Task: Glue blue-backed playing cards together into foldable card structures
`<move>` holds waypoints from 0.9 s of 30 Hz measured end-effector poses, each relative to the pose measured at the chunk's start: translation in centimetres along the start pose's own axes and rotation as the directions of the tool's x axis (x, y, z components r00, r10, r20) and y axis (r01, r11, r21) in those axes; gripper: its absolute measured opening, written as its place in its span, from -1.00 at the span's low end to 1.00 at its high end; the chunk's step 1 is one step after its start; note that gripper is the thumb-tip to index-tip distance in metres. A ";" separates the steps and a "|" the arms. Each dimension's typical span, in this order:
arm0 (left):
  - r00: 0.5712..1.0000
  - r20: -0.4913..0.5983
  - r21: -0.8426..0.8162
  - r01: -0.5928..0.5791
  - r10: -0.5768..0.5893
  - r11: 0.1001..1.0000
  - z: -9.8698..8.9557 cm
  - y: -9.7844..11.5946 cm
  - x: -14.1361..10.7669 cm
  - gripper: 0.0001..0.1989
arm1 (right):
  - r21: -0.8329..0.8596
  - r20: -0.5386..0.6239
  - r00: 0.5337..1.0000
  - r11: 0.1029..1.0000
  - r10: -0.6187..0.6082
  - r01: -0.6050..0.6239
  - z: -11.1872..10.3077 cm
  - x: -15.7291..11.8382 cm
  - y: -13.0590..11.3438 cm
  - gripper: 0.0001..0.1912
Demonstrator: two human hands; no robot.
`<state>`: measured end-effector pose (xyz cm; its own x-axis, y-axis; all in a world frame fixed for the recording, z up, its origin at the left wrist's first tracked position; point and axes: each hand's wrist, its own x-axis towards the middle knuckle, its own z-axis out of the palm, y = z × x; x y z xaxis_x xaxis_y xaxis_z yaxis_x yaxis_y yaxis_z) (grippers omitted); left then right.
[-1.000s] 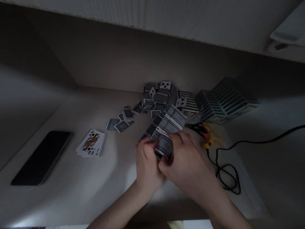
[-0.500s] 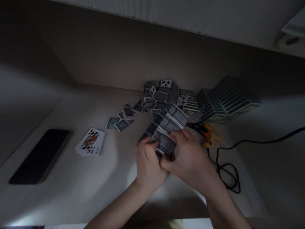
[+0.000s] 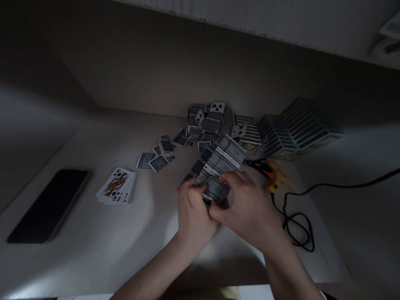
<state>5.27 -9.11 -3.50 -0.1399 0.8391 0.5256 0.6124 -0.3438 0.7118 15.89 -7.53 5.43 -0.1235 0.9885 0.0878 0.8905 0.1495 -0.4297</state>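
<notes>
A long folded piece made of playing cards (image 3: 226, 156), backs showing, slants up and right from my two hands. My left hand (image 3: 195, 206) grips its lower left part, thumb on top. At the lower right end, my right hand (image 3: 246, 204) pinches the cards between thumb and fingers. Beyond the piece lies a heap of cards (image 3: 211, 125), mostly backs up, with a few black-suited faces showing. A few loose cards (image 3: 158, 161) lie left of the heap. Further left rests a stack of cards (image 3: 117, 187) with a queen on top.
A black phone (image 3: 48, 206) lies at the far left. To the right are green-striped packs (image 3: 296, 129), scissors with orange and yellow parts (image 3: 271, 175) and a looped black cable (image 3: 303, 221). A wall (image 3: 150, 83) stands behind the table (image 3: 146, 250).
The near end of the card piece has tilted slightly in my hands, and its lower edge looks flatter. The view has shifted a little; both hands keep their hold.
</notes>
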 end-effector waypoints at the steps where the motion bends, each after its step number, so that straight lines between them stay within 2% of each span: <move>1: 1.000 -0.003 -0.002 0.007 -0.007 1.000 0.0 0.0 0.0 -0.59 | -0.004 0.001 1.000 1.000 -0.004 0.004 -0.1 0.1 0.0 -0.81; 7: 1.000 -0.019 0.027 -0.004 0.004 1.000 0.1 0.0 0.1 -0.62 | -0.047 0.060 0.998 0.999 0.002 0.001 -0.6 0.4 -0.2 -0.81; 11: 0.999 0.008 0.054 -0.043 0.042 0.998 -0.2 0.1 0.2 -0.63 | -0.050 0.073 0.997 0.999 0.016 -0.013 -0.9 0.0 -0.2 -0.83; 18: 0.999 0.007 0.082 -0.046 0.046 0.996 0.0 0.3 0.1 -0.57 | 0.030 0.071 0.997 1.000 -0.003 0.001 -1.6 -0.2 0.6 -0.83; 22: 0.999 0.014 0.069 -0.030 0.029 0.997 0.0 0.2 0.0 -0.55 | 0.092 0.091 0.995 0.994 0.051 -0.060 -1.6 -0.3 0.6 -0.78; 24: 0.999 0.022 0.064 -0.038 0.036 0.997 0.0 0.1 0.0 -0.56 | 0.067 0.086 0.994 0.995 0.069 -0.075 -1.5 -0.4 0.5 -0.79; 27: 0.998 0.022 0.064 -0.060 0.058 0.996 -0.1 0.1 0.0 -0.61 | -0.029 0.083 0.996 0.999 0.038 -0.036 -1.2 -0.2 0.3 -0.85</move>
<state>5.21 -9.18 -3.40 -0.0869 0.8267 0.5559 0.6684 -0.3654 0.6479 16.69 -7.73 6.42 -0.1255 0.9921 -0.0033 0.9066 0.1134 -0.4064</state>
